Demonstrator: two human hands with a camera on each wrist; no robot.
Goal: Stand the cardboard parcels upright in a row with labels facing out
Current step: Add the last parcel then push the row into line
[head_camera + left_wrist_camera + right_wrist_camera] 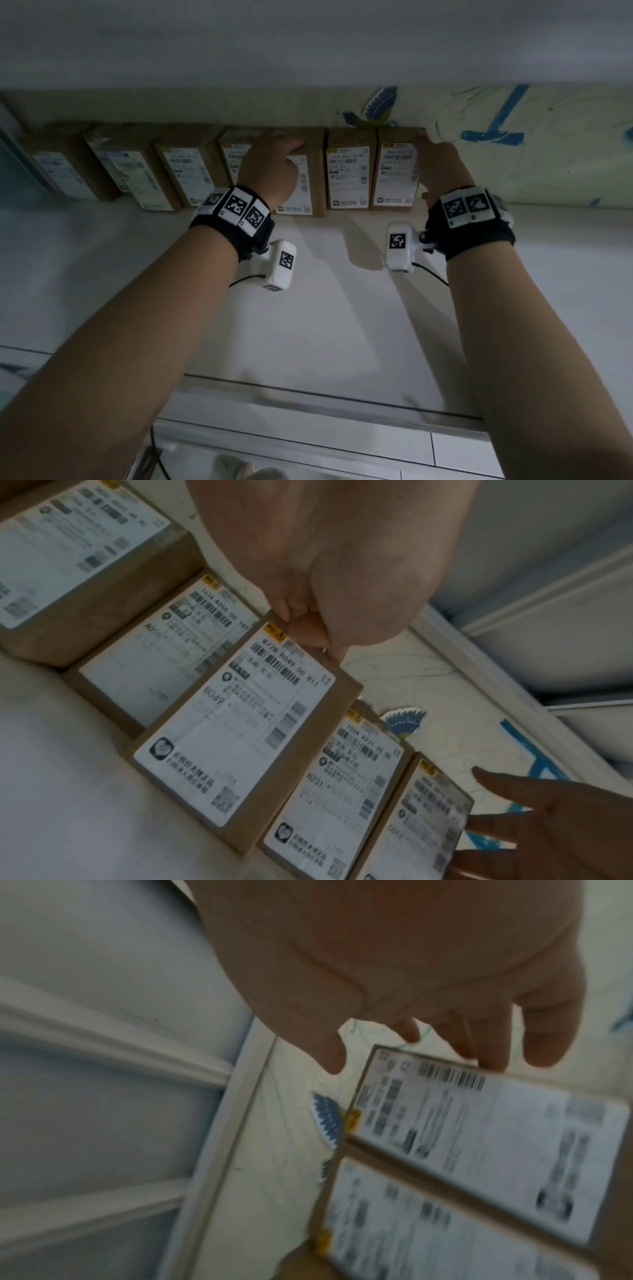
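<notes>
Several cardboard parcels stand upright in a row against the wall, white labels facing me. My left hand (274, 154) grips the top edge of the fourth parcel (303, 192), labelled B049 (240, 723); the thumb pinches its front top and the fingers curl behind. My right hand (435, 164) lies with straight fingers (493, 1053) against the top right corner of the rightmost parcel (397, 174), which also shows in the right wrist view (479, 1137). The parcel between them (347, 178) stands untouched. The right hand (548, 831) is spread flat in the left wrist view.
The white tabletop (325, 308) stretches from the row to its front edge (308, 394). Behind the parcels is a wall with blue and green scribbles (496, 130) and a blue bird sticker (380, 102). More parcels (130, 171) fill the row's left end.
</notes>
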